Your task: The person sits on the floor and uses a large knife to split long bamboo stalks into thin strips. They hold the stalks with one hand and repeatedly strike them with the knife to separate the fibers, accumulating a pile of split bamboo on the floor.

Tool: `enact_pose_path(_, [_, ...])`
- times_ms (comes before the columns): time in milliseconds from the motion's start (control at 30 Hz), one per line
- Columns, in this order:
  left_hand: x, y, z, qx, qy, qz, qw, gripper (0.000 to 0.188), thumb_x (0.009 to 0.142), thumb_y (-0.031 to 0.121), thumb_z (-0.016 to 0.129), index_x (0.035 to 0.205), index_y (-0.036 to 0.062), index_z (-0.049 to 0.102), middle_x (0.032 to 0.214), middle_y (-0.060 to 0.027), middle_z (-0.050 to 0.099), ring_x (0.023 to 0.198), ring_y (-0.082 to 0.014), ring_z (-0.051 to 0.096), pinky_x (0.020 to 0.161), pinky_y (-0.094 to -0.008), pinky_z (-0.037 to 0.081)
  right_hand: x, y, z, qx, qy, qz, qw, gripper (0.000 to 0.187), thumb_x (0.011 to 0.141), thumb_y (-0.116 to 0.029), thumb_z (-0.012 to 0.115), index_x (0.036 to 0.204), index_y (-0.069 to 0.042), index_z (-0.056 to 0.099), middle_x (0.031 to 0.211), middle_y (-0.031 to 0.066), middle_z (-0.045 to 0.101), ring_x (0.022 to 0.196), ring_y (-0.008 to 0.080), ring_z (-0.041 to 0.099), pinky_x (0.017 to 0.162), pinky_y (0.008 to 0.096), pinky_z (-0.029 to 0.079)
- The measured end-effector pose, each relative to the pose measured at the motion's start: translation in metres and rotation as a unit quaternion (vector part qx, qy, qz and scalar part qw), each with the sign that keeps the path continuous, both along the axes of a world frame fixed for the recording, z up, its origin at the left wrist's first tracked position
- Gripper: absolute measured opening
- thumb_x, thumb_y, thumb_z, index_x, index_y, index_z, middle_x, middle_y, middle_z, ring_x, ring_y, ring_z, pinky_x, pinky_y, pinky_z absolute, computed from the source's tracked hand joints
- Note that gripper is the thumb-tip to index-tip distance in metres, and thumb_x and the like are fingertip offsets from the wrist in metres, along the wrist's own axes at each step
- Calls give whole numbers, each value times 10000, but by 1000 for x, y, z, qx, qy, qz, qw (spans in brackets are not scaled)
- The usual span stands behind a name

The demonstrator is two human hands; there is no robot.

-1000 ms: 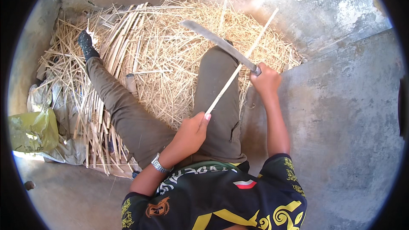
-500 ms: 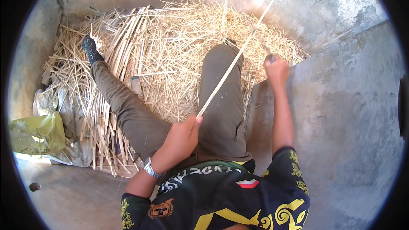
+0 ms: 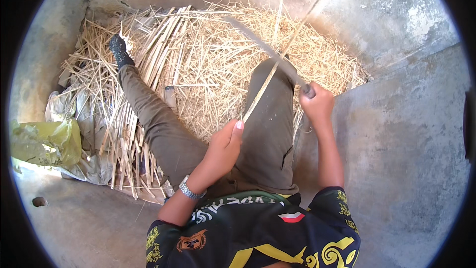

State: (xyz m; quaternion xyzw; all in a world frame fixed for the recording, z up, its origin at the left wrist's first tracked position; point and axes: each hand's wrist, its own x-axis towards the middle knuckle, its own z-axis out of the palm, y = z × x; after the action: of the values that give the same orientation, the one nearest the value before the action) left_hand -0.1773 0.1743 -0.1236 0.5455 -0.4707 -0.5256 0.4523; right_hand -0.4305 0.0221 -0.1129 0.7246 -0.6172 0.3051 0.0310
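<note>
My left hand is closed around the near end of a long, pale bamboo strip. The strip slants up and away to the right, over my bent right leg. In my right hand is the handle of a long knife, its blade blurred by motion. The blade points to the far left and crosses the strip above my knee; whether the two touch I cannot tell.
A heap of thin shavings covers the floor around my legs. Split bamboo strips lie by my left leg. At the far left rests a yellow-green plastic bag. Concrete walls enclose the back and right, with a small hole at lower left.
My right hand has come nearer and slightly left, and the knife blade now shows across the strip. The left hand still holds the strip's near end. The whole view has shifted a little.
</note>
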Motion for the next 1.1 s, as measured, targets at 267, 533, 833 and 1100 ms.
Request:
enact_pose_path(267, [-18,-8,-8,-35,-7,7,999,381,1128,310,407,842,71,490,657,35,425,569,-64,381,526,-259,366,16,-3,7,-151,59,167,973,92,687,-96,735,719,-118,651,578,71,619,528,269,623,534,376,461])
enact_pose_path(533, [-18,14,20,-49,-81,2,995,356,1110,262,449,852,22,494,607,-59,453,542,-168,431,530,-348,380,0,-72,39,25,-70,-140,987,136,807,-139,705,706,-56,669,586,131,615,520,280,597,550,401,467])
enact_pose_path(833, [-10,11,35,-76,-75,-37,994,350,1108,255,427,873,0,477,635,-227,459,546,-393,430,548,-430,386,-21,-36,72,-100,23,39,994,110,818,-171,680,784,-77,724,591,137,605,522,289,588,570,381,487])
enact_pose_path(1100, [-2,43,39,-40,-90,-80,992,353,1109,263,424,890,-5,493,658,-246,486,595,-455,485,563,-458,401,-74,-91,97,-74,-36,-149,985,215,848,-266,678,825,-61,735,619,173,627,580,341,627,593,434,490])
